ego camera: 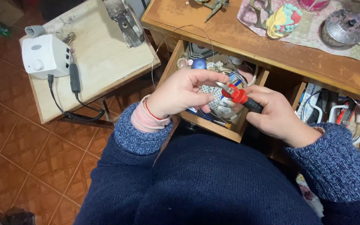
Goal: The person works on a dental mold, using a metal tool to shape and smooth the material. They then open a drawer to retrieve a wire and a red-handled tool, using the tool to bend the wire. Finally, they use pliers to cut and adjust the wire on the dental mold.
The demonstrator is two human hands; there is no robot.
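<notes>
My right hand (278, 116) grips pliers (237, 96) with red and black handles, the metal jaws pointing left. My left hand (182, 92) is closed beside the jaws, pinching a thin metal wire (176, 33) that loops up over the desk edge and back down. Both hands hover above an open wooden drawer (213, 125) packed with small items. A red string circles my left wrist, and I wear a dark blue knitted sweater.
A wooden desk (238, 39) holds a metal lidded pot (346, 26), a colourful dental cast (286, 18) and a cloth. A second open drawer (338, 112) at right holds tools. At left, a small table (101, 58) carries a white box device (44, 54) with a corded handpiece (74, 75).
</notes>
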